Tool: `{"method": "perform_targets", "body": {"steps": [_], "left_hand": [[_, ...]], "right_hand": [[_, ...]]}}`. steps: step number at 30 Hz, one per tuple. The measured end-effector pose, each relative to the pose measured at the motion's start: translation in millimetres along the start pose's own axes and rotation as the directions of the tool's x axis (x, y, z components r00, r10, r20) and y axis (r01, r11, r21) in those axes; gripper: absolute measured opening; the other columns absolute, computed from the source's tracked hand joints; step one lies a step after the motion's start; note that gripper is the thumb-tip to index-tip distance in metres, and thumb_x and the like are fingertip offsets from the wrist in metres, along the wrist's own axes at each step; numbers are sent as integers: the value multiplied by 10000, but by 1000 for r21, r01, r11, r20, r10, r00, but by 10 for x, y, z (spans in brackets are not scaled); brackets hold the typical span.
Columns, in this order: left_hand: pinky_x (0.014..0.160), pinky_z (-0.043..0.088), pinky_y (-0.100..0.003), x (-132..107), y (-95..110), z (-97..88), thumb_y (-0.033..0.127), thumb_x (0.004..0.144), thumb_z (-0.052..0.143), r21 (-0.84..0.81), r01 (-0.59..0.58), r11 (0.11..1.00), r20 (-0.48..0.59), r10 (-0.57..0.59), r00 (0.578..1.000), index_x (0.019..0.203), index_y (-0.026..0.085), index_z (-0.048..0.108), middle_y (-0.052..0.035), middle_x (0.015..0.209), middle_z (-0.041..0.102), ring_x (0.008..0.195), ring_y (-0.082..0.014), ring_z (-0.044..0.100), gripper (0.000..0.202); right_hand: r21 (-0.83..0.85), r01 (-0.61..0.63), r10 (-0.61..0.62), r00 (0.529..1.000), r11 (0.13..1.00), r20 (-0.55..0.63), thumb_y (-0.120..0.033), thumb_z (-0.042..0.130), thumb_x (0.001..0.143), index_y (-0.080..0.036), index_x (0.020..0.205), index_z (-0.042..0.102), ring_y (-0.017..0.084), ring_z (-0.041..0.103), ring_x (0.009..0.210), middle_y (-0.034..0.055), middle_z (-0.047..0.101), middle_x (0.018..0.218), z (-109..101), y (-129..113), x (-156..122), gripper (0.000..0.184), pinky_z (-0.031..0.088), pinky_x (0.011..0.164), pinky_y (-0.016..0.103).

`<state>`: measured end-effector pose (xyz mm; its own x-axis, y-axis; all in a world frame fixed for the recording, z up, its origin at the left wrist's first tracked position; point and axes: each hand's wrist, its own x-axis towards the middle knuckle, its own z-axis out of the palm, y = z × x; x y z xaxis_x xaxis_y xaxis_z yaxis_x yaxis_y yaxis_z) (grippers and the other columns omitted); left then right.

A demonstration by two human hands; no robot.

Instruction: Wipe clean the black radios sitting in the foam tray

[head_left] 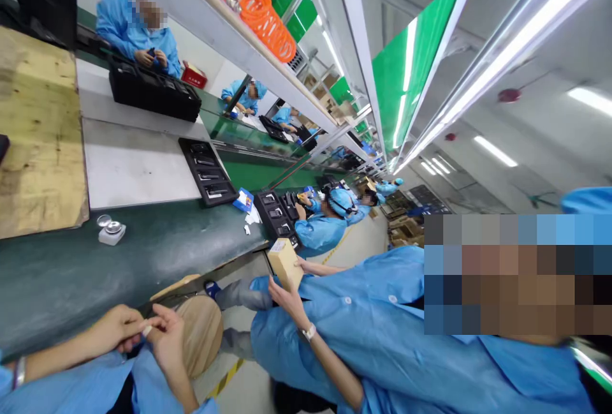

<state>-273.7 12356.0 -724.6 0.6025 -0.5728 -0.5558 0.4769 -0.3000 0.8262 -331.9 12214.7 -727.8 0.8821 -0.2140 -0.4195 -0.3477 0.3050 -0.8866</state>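
The view is tilted. At the lower left, my left hand [117,330] and my right hand [168,340] meet above my lap, fingertips pressed together. Between them shows a small white piece [146,331], pinched by both hands; it is too small to tell its kind. A bracelet circles my left wrist. On the dark green bench beyond my hands stands a small clear container [112,233] with a round metal dish and its lid tipped up, apart from both hands.
A co-worker [344,312] stands close at right, holding a tan box [285,262]. A wooden stool [199,334] is beside my right hand. On the bench lie a black tray [206,171] of parts and a plywood board [41,140]. An orange coiled hose [265,18] hangs above.
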Motion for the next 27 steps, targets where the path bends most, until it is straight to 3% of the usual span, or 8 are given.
{"method": "perform_targets", "body": {"steps": [6, 11, 14, 23, 27], "left_hand": [[482, 384, -239, 378, 73, -148, 893, 602, 539, 3, -91, 996, -78, 91, 993, 683, 173, 588, -8, 535, 587, 461, -139, 505, 726], [484, 355, -242, 545, 261, -264, 831, 711, 492, 64, -152, 986, -231, 163, 959, 663, 189, 572, -5, 525, 547, 483, -155, 502, 648], [511, 354, -245, 596, 345, -281, 766, 788, 466, 140, -149, 979, -309, 186, 933, 691, 182, 607, -16, 556, 567, 530, -170, 532, 609], [566, 386, -255, 623, 231, -150, 708, 865, 378, 133, -113, 985, -464, 162, 871, 764, 183, 654, -23, 633, 623, 599, -192, 585, 602], [664, 431, -268, 550, 198, -105, 580, 870, 441, 226, -101, 969, -518, 207, 830, 813, 197, 664, -35, 780, 697, 745, -226, 646, 447]], "right_hand": [[-74, -27, 36, 992, 997, 121, -414, 823, 509, -124, 1075, 632, 215, 672, 649, 59, 724, 761, -31, -137, 565, 664, 533, 697, 350], [-231, -16, 94, 940, 973, 328, -441, 823, 513, -104, 1105, 620, 254, 698, 766, 93, 732, 825, -25, -353, 1059, 711, 533, 799, 394], [-267, -3, 109, 918, 964, 380, -430, 815, 528, -112, 1104, 609, 272, 702, 802, 97, 735, 825, -22, -468, 1263, 690, 531, 820, 413], [-362, 4, 203, 822, 932, 532, -265, 740, 565, -147, 1105, 629, 288, 713, 826, 75, 744, 813, -22, -553, 1505, 563, 511, 851, 457], [-314, -30, 221, 773, 949, 595, -230, 662, 668, -174, 1124, 665, 257, 718, 878, 99, 749, 857, 50, -681, 1435, 459, 493, 841, 406]]}}
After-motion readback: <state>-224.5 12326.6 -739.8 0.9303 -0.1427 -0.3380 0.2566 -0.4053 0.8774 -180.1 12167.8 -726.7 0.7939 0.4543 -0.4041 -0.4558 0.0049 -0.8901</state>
